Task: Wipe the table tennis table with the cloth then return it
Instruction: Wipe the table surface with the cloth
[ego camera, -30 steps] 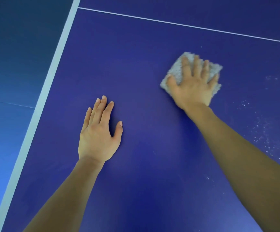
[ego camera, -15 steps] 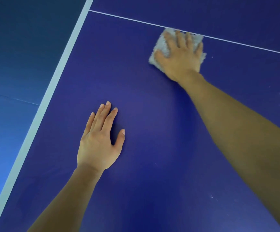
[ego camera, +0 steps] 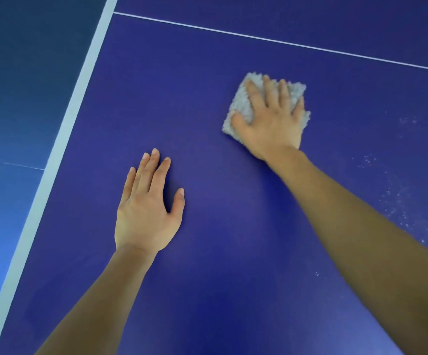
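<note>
A folded grey fluffy cloth (ego camera: 241, 106) lies flat on the dark blue table tennis table (ego camera: 207, 278). My right hand (ego camera: 271, 119) presses down on the cloth with straight, spread fingers and covers most of it. My left hand (ego camera: 149, 208) rests flat on the bare table surface to the lower left of the cloth, fingers straight, holding nothing.
The table's white edge band (ego camera: 62, 139) runs diagonally along the left, with blue floor (ego camera: 16, 73) beyond it. A thin white line (ego camera: 284, 43) crosses the table above the cloth. White dust specks (ego camera: 399, 196) lie scattered on the surface at the right.
My right hand slid the cloth away up to the thin white line, then drew it back towards me. My left hand has stayed flat in place.
</note>
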